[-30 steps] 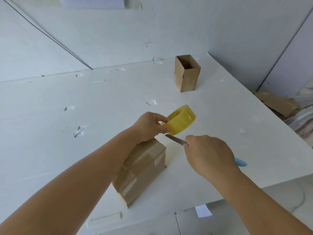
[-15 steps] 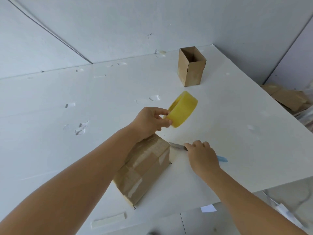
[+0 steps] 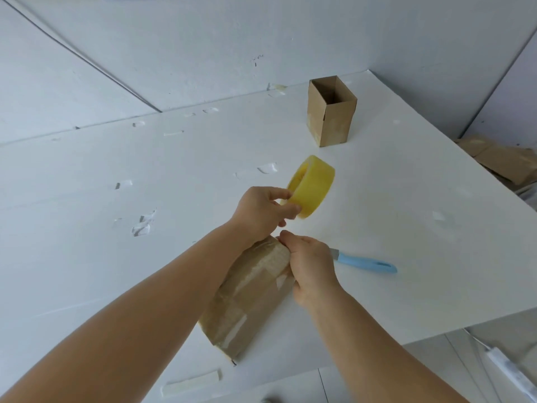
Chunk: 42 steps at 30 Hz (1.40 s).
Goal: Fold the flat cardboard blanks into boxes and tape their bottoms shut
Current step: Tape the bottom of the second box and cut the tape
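A cardboard box [image 3: 250, 295] lies on its side on the white table [image 3: 406, 199], near the front edge, with clear tape strips across its closed bottom. My left hand [image 3: 261, 210] holds a yellow tape roll [image 3: 315, 189] just above and beyond the box, fingers through its core. At the box's far taped end, my right hand [image 3: 312, 266] has its fingers curled against the edge and its thumb on top. A knife with a blue handle [image 3: 366, 263] lies on the table right of that hand.
An upright open-topped box [image 3: 331, 120] stands at the table's far right. Flat cardboard blanks [image 3: 499, 158] lie on the floor beyond the right edge. Tape scraps [image 3: 143, 225] stick to the tabletop at left, and a strip [image 3: 191, 383] lies at the front edge.
My right hand laid the knife on the table, let go of it and moved left onto the box's taped end. The left hand lifted the tape roll slightly.
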Each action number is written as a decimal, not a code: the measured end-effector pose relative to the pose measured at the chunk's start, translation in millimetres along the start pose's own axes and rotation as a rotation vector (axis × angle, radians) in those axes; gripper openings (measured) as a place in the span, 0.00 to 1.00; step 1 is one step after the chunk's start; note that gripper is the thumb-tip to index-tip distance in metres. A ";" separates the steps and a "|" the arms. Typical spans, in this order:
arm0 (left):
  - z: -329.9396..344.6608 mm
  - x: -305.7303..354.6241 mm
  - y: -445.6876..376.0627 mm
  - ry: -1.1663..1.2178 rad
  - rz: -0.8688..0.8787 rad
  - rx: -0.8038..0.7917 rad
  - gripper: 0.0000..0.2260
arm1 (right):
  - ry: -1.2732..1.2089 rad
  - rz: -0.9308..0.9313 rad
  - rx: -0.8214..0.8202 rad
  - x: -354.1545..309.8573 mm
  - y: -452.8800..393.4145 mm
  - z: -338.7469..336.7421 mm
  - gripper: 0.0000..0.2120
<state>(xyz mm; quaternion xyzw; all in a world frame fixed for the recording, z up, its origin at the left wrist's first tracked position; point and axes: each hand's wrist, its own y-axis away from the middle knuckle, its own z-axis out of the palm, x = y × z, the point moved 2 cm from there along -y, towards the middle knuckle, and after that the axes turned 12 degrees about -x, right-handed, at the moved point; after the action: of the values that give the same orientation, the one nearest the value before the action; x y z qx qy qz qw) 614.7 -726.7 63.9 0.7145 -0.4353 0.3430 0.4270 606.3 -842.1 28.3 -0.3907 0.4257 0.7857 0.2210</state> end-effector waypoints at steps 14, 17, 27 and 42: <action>-38.1 -18.9 68.8 0.295 0.085 0.201 0.08 | 0.131 0.029 0.048 -0.1 -0.9 -8.5 0.07; -34.8 -28.2 80.2 0.366 0.087 0.199 0.08 | 0.170 0.094 0.000 0.9 1.1 -8.1 0.06; -35.2 -33.5 75.1 0.378 0.100 0.299 0.13 | 0.369 0.065 0.048 -3.2 2.8 -29.7 0.13; -8.4 -33.5 91.1 0.734 0.119 0.460 0.05 | 0.897 -0.329 -0.449 -34.9 -9.9 13.0 0.15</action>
<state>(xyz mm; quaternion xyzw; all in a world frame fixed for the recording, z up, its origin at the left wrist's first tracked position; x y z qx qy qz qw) 517.5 -731.5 66.8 0.5953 -0.2072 0.6864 0.3626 628.3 -826.4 55.7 -0.7880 0.2326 0.5681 0.0483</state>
